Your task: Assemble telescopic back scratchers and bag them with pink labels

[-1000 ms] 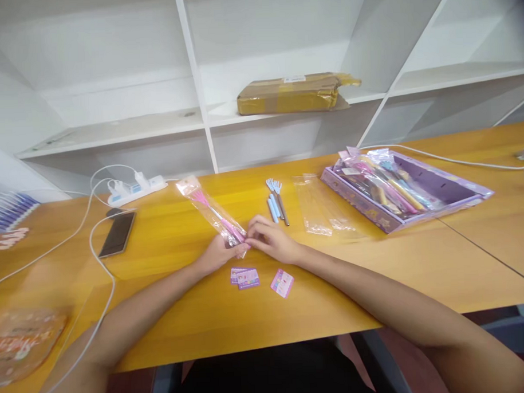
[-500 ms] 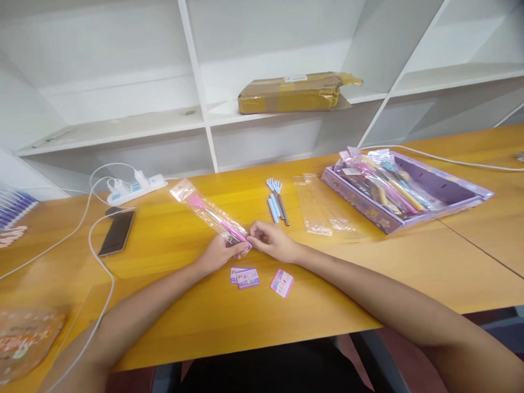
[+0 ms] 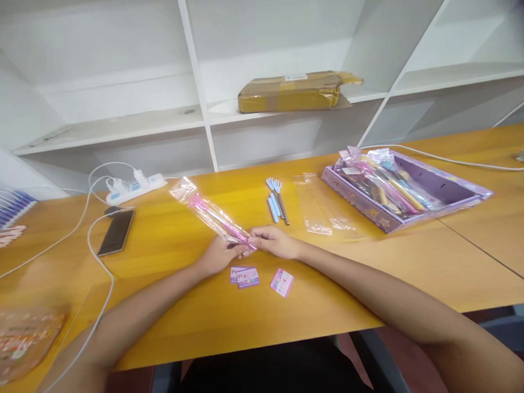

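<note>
Hand, left point(image 3: 220, 255): closed around bagged pink tool point(image 3: 221, 220) | Hand, right point(image 3: 274, 242): pinching its near end

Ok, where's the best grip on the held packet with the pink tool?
Probably the pink handle, from the near side, where the left hand and right hand hold it: it looks straight and slim, and lies toward the near end of the packet, with the flared head pointing away.

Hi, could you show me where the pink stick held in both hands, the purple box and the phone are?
Pink stick point(image 3: 226, 225): head view, about the middle of its length.
Purple box point(image 3: 361, 201): head view, its outer wall.
Phone point(image 3: 116, 232): head view, its dark screen.
</note>
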A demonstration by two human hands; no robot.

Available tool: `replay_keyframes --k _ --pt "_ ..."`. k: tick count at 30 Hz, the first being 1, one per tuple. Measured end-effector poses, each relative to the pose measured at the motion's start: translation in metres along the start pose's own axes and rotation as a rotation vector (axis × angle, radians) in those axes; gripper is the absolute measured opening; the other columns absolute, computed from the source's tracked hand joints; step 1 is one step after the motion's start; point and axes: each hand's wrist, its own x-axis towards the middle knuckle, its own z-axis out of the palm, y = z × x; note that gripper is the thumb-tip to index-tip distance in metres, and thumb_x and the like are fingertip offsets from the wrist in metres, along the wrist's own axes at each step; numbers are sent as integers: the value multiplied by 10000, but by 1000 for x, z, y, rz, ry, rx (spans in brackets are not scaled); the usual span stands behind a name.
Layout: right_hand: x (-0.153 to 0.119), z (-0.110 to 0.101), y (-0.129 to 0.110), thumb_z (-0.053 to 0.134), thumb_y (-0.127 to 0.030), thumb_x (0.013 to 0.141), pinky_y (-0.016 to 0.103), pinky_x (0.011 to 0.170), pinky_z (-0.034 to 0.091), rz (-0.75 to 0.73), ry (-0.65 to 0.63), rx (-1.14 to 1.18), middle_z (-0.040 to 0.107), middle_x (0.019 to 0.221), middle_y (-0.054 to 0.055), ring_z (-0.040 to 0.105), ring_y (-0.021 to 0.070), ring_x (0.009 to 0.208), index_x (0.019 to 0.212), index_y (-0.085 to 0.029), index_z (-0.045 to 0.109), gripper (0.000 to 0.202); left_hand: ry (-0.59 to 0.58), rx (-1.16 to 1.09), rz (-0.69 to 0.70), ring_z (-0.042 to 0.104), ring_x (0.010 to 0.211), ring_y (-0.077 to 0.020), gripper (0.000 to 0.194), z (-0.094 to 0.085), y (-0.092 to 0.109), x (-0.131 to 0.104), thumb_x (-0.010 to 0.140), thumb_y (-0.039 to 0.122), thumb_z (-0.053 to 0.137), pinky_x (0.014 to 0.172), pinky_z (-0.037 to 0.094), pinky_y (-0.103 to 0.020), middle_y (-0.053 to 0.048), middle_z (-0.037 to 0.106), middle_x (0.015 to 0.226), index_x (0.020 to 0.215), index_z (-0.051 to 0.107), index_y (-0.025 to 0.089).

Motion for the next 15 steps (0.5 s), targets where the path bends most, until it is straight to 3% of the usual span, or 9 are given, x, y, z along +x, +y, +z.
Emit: replay_keyframes --k 4,11,15 --pt "-1 0 0 562 -669 995 291 796 474 -2 -34 50 692 871 32 601 157 821 853 -179 616 514 -43 37 28 624 683 -152 325 -2 2 -1 949 471 689 667 514 -270 -40 716 789 928 776 160" --pt "-4 -4 2 495 -703 1012 251 630 386 37 -30 47 555 750 -23 441 114 653 856 -189 566 541 -89 132 36 629 733 -165 437 -2 10 -2 1025 513 543 715 506 -274 -51 705 807 964 761 139" --pt "-3 1 -5 615 -694 953 256 688 439 39 41 74 596 816 -17 523 125 729 920 -184 592 511 -149 316 128 664 804 -188 346 0 24 -7 1023 434 556 779 500 -284 -46 754 893 1066 789 182"
